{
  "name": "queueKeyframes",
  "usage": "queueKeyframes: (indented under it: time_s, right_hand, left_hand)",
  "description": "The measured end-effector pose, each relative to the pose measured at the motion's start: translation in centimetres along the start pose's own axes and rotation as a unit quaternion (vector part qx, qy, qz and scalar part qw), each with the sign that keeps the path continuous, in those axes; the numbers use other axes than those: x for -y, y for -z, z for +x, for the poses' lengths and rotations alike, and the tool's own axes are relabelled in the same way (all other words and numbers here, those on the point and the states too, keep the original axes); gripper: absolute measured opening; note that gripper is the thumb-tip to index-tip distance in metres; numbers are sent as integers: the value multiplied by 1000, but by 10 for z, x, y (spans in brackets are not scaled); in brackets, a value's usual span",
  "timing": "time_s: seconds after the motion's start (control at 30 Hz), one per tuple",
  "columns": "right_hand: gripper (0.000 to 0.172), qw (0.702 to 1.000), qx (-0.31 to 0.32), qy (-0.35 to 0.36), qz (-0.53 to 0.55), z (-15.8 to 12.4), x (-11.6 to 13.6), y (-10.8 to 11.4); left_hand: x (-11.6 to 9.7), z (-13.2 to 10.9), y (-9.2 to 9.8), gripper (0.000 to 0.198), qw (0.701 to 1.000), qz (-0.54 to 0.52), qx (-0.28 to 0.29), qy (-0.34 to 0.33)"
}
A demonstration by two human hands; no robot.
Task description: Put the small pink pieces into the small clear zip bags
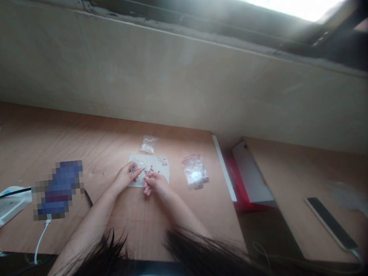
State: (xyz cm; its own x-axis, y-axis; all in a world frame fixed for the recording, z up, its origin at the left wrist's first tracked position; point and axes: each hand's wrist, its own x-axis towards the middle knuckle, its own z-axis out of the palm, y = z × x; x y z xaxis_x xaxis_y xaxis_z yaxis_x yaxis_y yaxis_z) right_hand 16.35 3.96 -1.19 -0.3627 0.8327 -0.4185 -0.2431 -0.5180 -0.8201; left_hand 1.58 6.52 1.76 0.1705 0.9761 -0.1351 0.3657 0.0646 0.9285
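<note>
A white sheet (165,171) lies on the wooden table, with several small dark-red and pink bead-like pieces (151,170) scattered over it. My left hand (128,176) is over the sheet's left part, its fingers curled together; whatever they hold is too small to make out. Close by, my right hand (155,182) is at the sheet's front edge, with thumb and forefinger pinched and the other fingers bent. Anything in that pinch is too tiny to name. Just behind the sheet is a small clear plastic bag (148,145).
A clear zip bag (195,172) with a reddish top lies right of the sheet. On the left are a blurred-out blue device (59,191) with a white cable and a white box-like object (5,211). A phone (331,223) lies on the separate right-hand table.
</note>
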Motion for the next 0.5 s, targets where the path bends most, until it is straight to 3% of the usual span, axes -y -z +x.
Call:
queueKeyframes:
  time_s: [0.1, 0.27, 0.43, 0.5]
  right_hand:
    - [28, 1000, -18, -9, 14, -7, 8, -3]
    - [24, 993, -94, 67, -33, -27, 38, -4]
    - [15, 960, -165, 139, -180, -41, 68, 3]
    - [14, 943, -165, 159, -242, -46, 75, 3]
  left_hand:
    - [-7, -9, 4, 23, 999, -36, 21, -19]
    - [-18, -27, 22, 32, 981, -125, 147, 1]
    - [-25, -16, 32, 26, 989, -140, 19, 31]
    - [-33, -9, 28, 29, 990, -139, 23, 23]
